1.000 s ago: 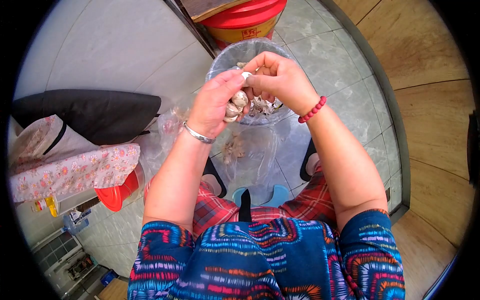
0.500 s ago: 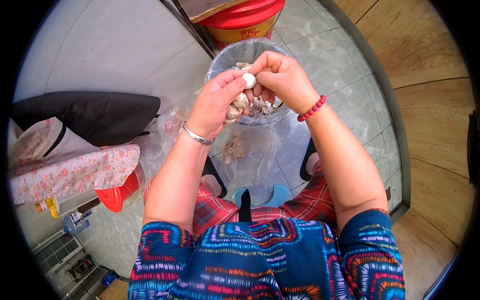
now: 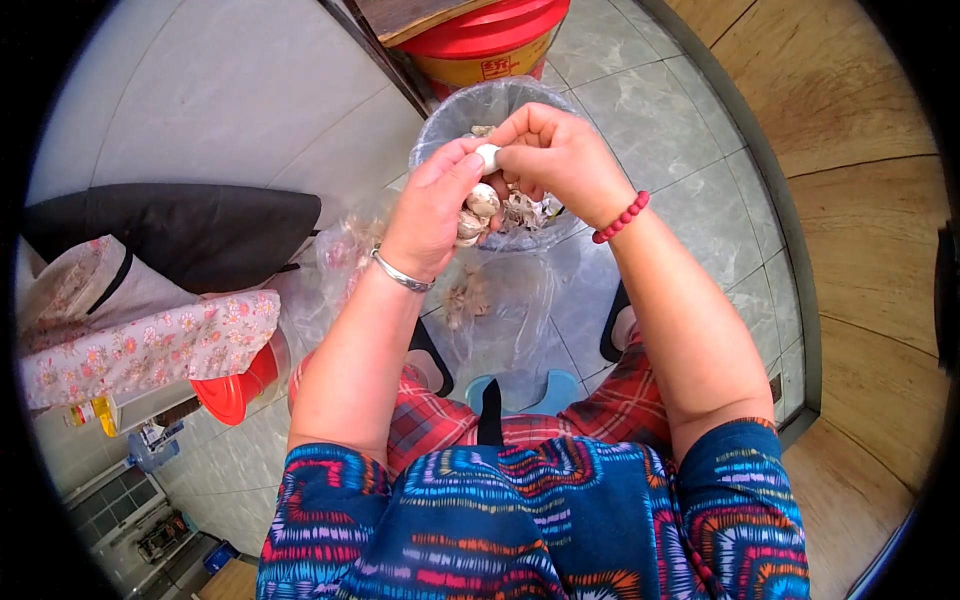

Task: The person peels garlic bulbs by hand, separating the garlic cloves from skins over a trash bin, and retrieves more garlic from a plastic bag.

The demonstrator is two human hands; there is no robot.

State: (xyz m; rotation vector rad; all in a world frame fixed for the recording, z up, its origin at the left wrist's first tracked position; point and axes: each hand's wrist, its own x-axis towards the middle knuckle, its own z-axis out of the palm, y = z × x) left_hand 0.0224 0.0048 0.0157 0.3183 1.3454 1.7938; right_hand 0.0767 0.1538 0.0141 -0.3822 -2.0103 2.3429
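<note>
A white peeled garlic clove (image 3: 488,158) sits between the thumb and fingers of my left hand (image 3: 424,210), near the top of that hand. More garlic (image 3: 481,201) with brownish-white skin is cupped lower in the same palm. My right hand (image 3: 562,165) pinches at the clove's right side with thumb and forefinger, its other fingers curled beneath. Both hands are above a bin (image 3: 437,128) lined with clear plastic. Papery garlic skins (image 3: 526,212) lie inside the bin, partly hidden by the hands.
A clear plastic bag (image 3: 510,300) with some skins lies between my feet. Beyond the bin stands a red-lidded bucket (image 3: 490,40). Wooden panels (image 3: 850,190) curve along the right. At left are a floral cloth (image 3: 190,335), a black cover (image 3: 190,230) and a red container (image 3: 235,385).
The white clove and the fingertips holding it have shifted slightly left. My left hand has turned a little, so the garlic in its palm shows more.
</note>
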